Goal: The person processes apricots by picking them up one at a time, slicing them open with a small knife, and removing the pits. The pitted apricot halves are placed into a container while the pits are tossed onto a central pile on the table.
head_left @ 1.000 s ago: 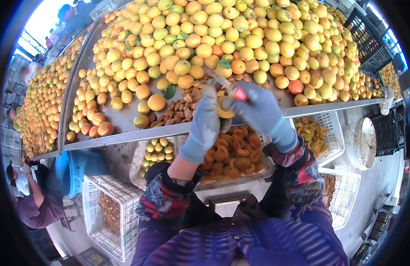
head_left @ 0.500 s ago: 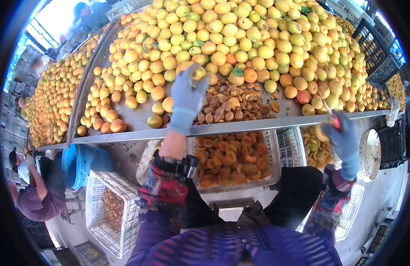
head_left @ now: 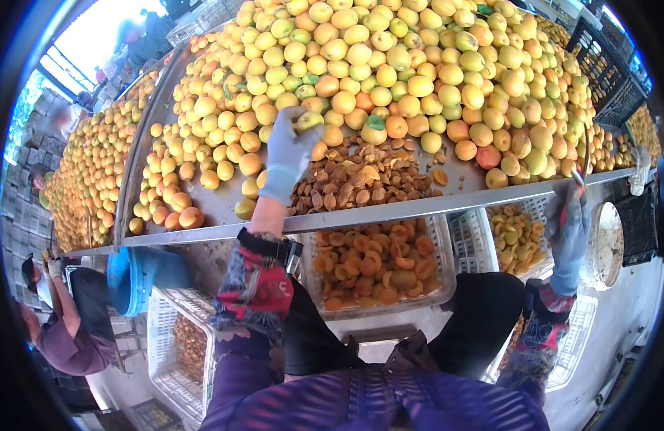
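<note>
My left hand point(head_left: 289, 147), in a grey glove, is closed around a yellow-green apricot point(head_left: 308, 121) at the front of the big apricot heap point(head_left: 332, 50). Just beside that wrist lies a pile of brown apricot stones point(head_left: 364, 176) on the metal table. My right hand point(head_left: 570, 223), also gloved, is at the table's front edge on the right, its fingers wrapped round a small knife point(head_left: 578, 178) that points upward. Most of the knife's handle is hidden by the glove. Below the table edge, a crate point(head_left: 444, 284) holds orange apricot halves point(head_left: 375, 260).
A metal rim point(head_left: 389, 214) runs along the table front. Another crate of apricot pieces point(head_left: 515, 237) and a white bucket point(head_left: 603, 248) stand right. At left are a blue barrel point(head_left: 149, 276), a white crate of stones point(head_left: 159, 345) and a seated person point(head_left: 77, 330). A black crate point(head_left: 609, 75) stands back right.
My left hand has closed on an apricot and shifted slightly left. My right hand has moved right, the knife turning more upright; the fruit piece that was beside it is no longer visible there.
</note>
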Demonstrator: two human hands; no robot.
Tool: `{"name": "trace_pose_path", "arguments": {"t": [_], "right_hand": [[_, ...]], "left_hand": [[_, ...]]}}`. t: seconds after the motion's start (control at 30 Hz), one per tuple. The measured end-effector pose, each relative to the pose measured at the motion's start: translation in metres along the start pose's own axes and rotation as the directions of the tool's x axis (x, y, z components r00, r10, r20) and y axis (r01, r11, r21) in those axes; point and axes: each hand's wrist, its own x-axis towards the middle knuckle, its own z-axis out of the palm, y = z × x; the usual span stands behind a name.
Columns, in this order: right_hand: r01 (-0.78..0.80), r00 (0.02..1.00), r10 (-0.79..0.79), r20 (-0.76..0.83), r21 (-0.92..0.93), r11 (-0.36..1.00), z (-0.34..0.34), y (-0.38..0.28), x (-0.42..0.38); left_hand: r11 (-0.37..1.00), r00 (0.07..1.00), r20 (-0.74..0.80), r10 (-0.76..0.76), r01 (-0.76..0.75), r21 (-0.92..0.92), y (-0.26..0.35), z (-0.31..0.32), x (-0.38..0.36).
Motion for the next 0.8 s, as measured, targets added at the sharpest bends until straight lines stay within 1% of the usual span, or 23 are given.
{"name": "trace_pose_path", "arguments": {"t": [0.03, 0.07, 0.1, 0.13, 0.17, 0.2, 0.23, 0.27, 0.3, 0.33, 0.37, 0.43, 0.47, 0.5, 0.57, 0.63, 0.67, 0.7, 0.73, 0.77, 0.8], "right_hand": [[-0.051, 0.998, 0.048, 0.042, 0.080, 0.995, 0.020, -0.012, 0.001], [0.111, 0.974, -0.132, 0.186, 0.116, 0.987, 0.034, -0.013, 0.003], [0.034, 0.951, -0.055, 0.306, 0.075, 0.997, 0.050, -0.028, 0.004], [0.006, 0.918, -0.034, 0.395, 0.071, 0.997, 0.066, -0.033, 0.004], [0.027, 0.889, -0.039, 0.457, 0.032, 0.999, 0.079, -0.036, 0.002], [0.005, 0.875, -0.041, 0.483, 0.075, 0.997, 0.096, -0.034, 0.000], [-0.091, 0.840, 0.025, 0.541, 0.095, 0.991, 0.115, -0.043, -0.004], [-0.140, 0.811, -0.006, 0.584, 0.206, 0.969, 0.132, -0.040, -0.008], [-0.236, 0.782, 0.070, 0.620, 0.190, 0.953, 0.148, -0.046, -0.014], [-0.180, 0.753, -0.019, 0.658, 0.233, 0.956, 0.160, -0.044, -0.019], [-0.206, 0.751, 0.020, 0.660, 0.205, 0.957, 0.170, -0.045, -0.026], [-0.186, 0.741, -0.091, 0.666, 0.333, 0.924, 0.185, -0.023, -0.033], [-0.194, 0.742, -0.081, 0.666, 0.329, 0.924, 0.186, -0.019, -0.034], [-0.204, 0.745, -0.047, 0.666, 0.294, 0.934, 0.188, -0.018, -0.034], [-0.209, 0.745, -0.015, 0.667, 0.254, 0.944, 0.189, -0.018, -0.031], [-0.206, 0.703, -0.029, 0.711, 0.243, 0.948, 0.188, -0.020, -0.029], [-0.211, 0.703, -0.024, 0.711, 0.241, 0.947, 0.189, -0.018, -0.028], [-0.162, 0.695, -0.121, 0.709, 0.317, 0.934, 0.192, -0.016, -0.028], [-0.113, 0.683, -0.216, 0.698, 0.393, 0.912, 0.194, -0.014, -0.029], [-0.115, 0.686, -0.213, 0.695, 0.393, 0.912, 0.194, -0.014, -0.029], [-0.101, 0.696, -0.207, 0.688, 0.379, 0.920, 0.194, -0.015, -0.030]], "left_hand": [[1.000, 1.000, 0.004, -0.001, 0.001, 0.004, 0.015, -0.002, -0.007], [0.886, 0.987, 0.093, -0.131, 0.159, -0.436, 0.035, -0.005, -0.014], [0.566, 0.953, 0.226, -0.203, 0.303, -0.767, 0.048, -0.005, -0.021], [0.565, 0.954, 0.227, -0.197, 0.300, -0.769, 0.053, -0.003, -0.028], [0.512, 0.958, 0.250, -0.141, 0.287, -0.809, 0.057, 0.000, -0.034], [0.454, 0.960, 0.268, -0.084, 0.277, -0.847, 0.061, 0.004, -0.040], [0.447, 0.960, 0.269, -0.077, 0.275, -0.851, 0.068, 0.009, -0.047], [0.436, 0.961, 0.270, -0.053, 0.266, -0.860, 0.077, 0.013, -0.052], [0.427, 0.962, 0.270, -0.032, 0.258, -0.867, 0.083, 0.014, -0.058], [0.370, 0.943, 0.332, 0.008, 0.305, -0.877, 0.087, 0.013, -0.062], [0.369, 0.943, 0.333, 0.004, 0.308, -0.877, 0.088, 0.012, -0.064], [0.388, 0.948, 0.316, -0.034, 0.304, -0.870, 0.088, 0.015, -0.068], [0.389, 0.946, 0.325, 0.020, 0.292, -0.874, 0.079, 0.015, -0.067], [0.385, 0.945, 0.328, 0.011, 0.299, -0.873, 0.075, 0.013, -0.067], [0.413, 0.920, 0.389, 0.057, 0.333, -0.848, 0.070, 0.010, -0.064], [0.407, 0.922, 0.384, 0.039, 0.336, -0.849, 0.086, 0.013, -0.066], [0.403, 0.924, 0.381, 0.023, 0.340, -0.849, 0.091, 0.015, -0.067], [0.402, 0.923, 0.385, 0.020, 0.345, -0.848, 0.087, 0.016, -0.068], [0.445, 0.926, 0.377, 0.030, 0.326, -0.834, 0.082, 0.017, -0.068], [0.487, 0.928, 0.370, 0.041, 0.305, -0.818, 0.079, 0.019, -0.067], [0.487, 0.927, 0.373, 0.040, 0.307, -0.818, 0.082, 0.019, -0.068]]}}
